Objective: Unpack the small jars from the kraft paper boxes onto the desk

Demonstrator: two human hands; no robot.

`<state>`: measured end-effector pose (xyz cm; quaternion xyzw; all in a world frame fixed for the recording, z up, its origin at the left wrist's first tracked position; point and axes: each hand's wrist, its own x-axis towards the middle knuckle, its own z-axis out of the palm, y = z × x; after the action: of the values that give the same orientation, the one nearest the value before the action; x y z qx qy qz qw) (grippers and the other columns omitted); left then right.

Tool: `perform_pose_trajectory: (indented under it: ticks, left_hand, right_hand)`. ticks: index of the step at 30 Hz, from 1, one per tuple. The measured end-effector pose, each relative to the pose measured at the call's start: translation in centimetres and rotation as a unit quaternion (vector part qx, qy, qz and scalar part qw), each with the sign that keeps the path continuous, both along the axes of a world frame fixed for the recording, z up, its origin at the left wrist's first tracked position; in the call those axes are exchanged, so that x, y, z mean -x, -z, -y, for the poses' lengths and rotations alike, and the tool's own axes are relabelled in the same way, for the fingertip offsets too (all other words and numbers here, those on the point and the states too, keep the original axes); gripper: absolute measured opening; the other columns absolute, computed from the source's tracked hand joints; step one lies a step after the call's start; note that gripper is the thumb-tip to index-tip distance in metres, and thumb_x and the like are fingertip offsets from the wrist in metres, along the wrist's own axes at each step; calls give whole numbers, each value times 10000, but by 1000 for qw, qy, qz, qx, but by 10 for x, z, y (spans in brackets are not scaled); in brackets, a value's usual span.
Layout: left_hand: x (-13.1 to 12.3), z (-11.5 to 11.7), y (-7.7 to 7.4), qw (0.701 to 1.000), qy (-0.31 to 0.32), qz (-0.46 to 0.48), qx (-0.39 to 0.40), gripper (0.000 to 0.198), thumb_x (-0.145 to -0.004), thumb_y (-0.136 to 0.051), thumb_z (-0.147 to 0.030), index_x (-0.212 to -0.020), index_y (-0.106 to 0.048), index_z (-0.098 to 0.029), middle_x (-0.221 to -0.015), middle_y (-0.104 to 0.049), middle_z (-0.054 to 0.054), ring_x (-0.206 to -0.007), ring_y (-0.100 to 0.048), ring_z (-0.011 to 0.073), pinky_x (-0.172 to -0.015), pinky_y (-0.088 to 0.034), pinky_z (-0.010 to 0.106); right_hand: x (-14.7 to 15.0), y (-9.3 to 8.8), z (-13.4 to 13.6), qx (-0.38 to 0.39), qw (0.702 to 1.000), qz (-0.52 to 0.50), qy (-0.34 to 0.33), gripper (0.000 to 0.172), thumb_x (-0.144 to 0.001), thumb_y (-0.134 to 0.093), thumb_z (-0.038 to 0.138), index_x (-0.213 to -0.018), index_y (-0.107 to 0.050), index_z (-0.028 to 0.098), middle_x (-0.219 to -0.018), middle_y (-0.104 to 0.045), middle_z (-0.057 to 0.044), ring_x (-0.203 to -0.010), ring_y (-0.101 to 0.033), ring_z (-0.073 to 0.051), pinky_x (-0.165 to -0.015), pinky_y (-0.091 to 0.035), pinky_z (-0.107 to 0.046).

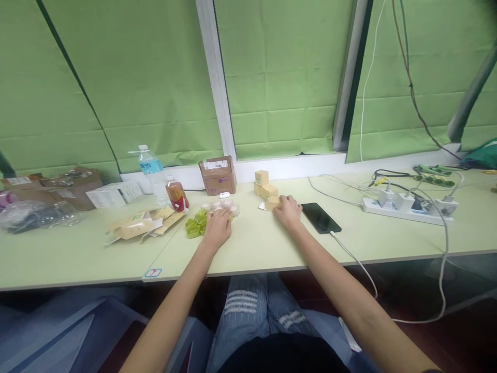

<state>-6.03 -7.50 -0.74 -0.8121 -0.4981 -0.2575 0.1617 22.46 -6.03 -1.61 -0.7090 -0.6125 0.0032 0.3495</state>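
My left hand (218, 228) reaches over the table, fingers curled down at the edge of a group of clear round containers (233, 208). A small yellowish bit shows by its fingertips, but what they hold is hidden. Against that hand's left side lie several green cup-like pieces (195, 226). My right hand (288, 211) grips a small yellow carton (273, 204) lying on its side, with a pale flap sticking out to the left. Just behind it, more small yellow cartons (261, 178) are stacked. A black phone (321, 217) lies right of my right hand, cable plugged in.
Flattened yellow cartons (134, 226) lie left, near a drink bottle (176, 194) and a water bottle (152, 173). A brown box (218, 177) and a white earphone case (224, 195) sit behind. At right, a power strip (407, 211) trails cables over the table edge (248, 271).
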Motion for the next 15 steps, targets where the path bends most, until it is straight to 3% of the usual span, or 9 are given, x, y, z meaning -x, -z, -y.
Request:
perform_pose_trajectory:
  ticks: [3,5,8,11,13,15]
  left_hand:
    - [-1,3,-2,1000,-4,-1,-19,393,-932,-470,-207,-1283,-640,-162,-1328,-664,181,-1245,-572,368,-1039,-403,566]
    - [-7,4,-3,999,19,5,-48,405,-962,-461,-244,-1331,-607,-163,-1370,-632,187,-1286,-543,364,-1081,-381,572]
    - [-25,1,-5,994,95,20,-57,445,-985,-459,-269,-1412,-538,-169,-1438,-578,183,-1347,-508,335,-1133,-374,539]
    - [-51,-13,-10,986,157,43,-34,609,-950,-541,-271,-1534,-392,-182,-1579,-438,180,-1436,-437,329,-1165,-371,522]
    - [-68,-25,-12,981,173,82,-15,705,-912,-596,-267,-1564,-339,-193,-1615,-388,181,-1467,-401,345,-1173,-363,545]
    - [-83,-35,-13,971,188,149,9,701,-881,-628,-264,-1533,-382,-187,-1560,-459,190,-1437,-445,347,-1167,-377,548]
  right_hand:
    - [2,2,-6,-27,998,-45,-41,475,-811,-664,296,-1267,-594,182,-1229,-573,-161,-1184,-547,-341,-1031,-427,-509]
    - [6,3,-10,-78,987,-94,-107,601,-787,-704,300,-1354,-541,187,-1252,-571,-143,-1168,-564,-318,-1024,-462,-473]
    - [14,5,-16,-175,948,-149,-220,698,-785,-728,290,-1431,-479,204,-1307,-576,-132,-1189,-570,-300,-1032,-488,-465]
    - [22,6,-17,-237,911,-162,-297,709,-807,-738,290,-1459,-468,216,-1363,-584,-140,-1231,-568,-309,-1051,-491,-492]
    - [26,4,-14,-260,899,-153,-317,703,-825,-733,285,-1472,-463,230,-1396,-583,-138,-1246,-573,-303,-1075,-481,-500]
    - [28,0,-9,-280,897,-151,-308,694,-842,-721,280,-1482,-455,236,-1411,-586,-135,-1264,-576,-295,-1103,-466,-499]
